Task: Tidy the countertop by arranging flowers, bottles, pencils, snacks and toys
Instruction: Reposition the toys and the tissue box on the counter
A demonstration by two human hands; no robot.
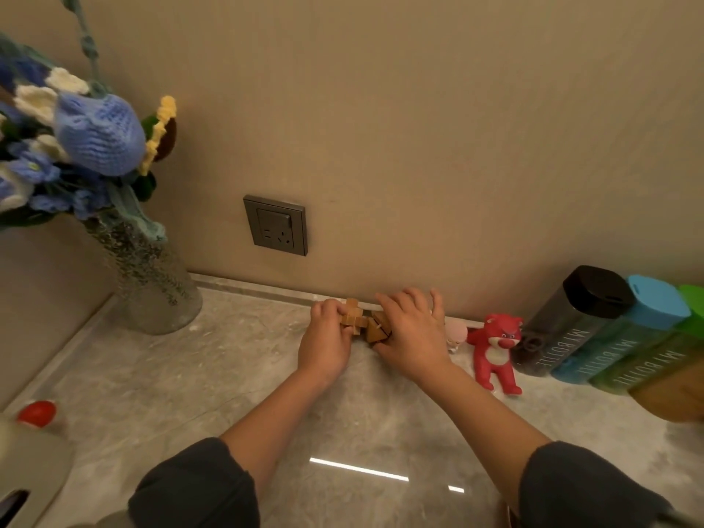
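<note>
Two wooden puzzle toys sit side by side on the grey marble countertop (228,375) against the back wall. My left hand (327,337) grips the cross-shaped wooden puzzle (352,316). My right hand (409,331) holds the darker ball-shaped wooden puzzle (377,329), fingers spread over it. A small pink figure (456,333) is partly hidden behind my right hand. A red bear toy (497,352) stands to the right. Several "MY BOTTLE" bottles line the right side: black-lidded (571,322), blue-lidded (624,337), green-lidded (670,356).
A glass vase (152,283) of crocheted blue and white flowers (76,139) stands at the back left. A grey wall socket (276,224) is above the counter. A red-capped object (36,413) and a pale box (26,470) sit at the near left.
</note>
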